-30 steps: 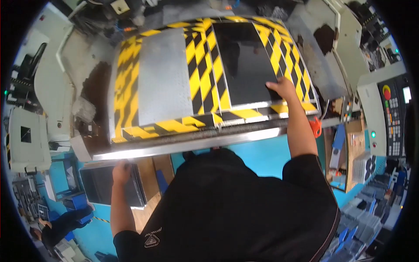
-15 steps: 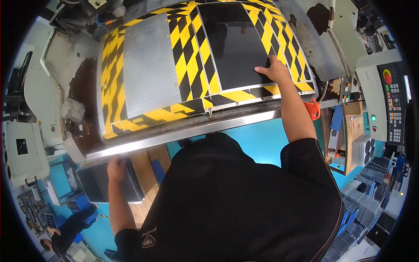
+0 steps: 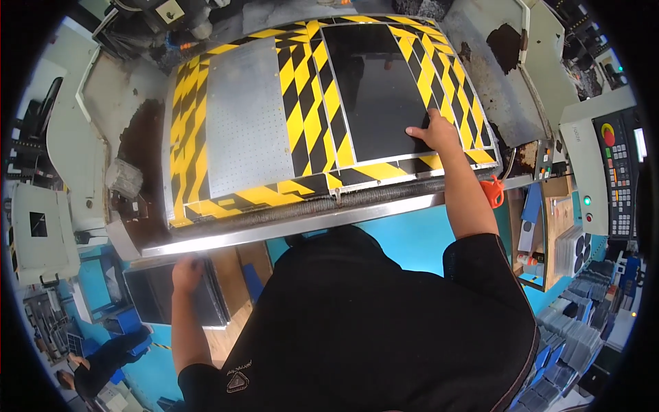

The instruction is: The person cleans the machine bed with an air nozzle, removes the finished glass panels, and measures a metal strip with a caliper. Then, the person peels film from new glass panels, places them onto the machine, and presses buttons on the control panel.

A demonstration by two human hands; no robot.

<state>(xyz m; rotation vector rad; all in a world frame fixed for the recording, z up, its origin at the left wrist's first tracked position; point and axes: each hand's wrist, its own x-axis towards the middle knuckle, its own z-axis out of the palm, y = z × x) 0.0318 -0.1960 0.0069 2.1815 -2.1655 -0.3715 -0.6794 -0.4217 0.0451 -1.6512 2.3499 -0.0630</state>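
A glossy black panel lies flat on the right half of a machine bed edged with yellow-and-black striped tape. My right hand rests at its near right corner, thumb stretched out to the left over the black surface and fingers pointing away from me. Down at the left, below the bed's metal front rail, my left hand is over a stack of dark sheets. Its fingers are blurred and partly hidden, so their grip cannot be made out.
Left of the panel is a grey perforated plate. An orange-red handled tool hangs by the rail's right end. A control panel with a red button stands far right. Stacked plates sit lower right; another person is lower left.
The whole picture has shifted, so the bed sits slightly lower and further right. Both hands stay at about the same places on the black panel and the stack.
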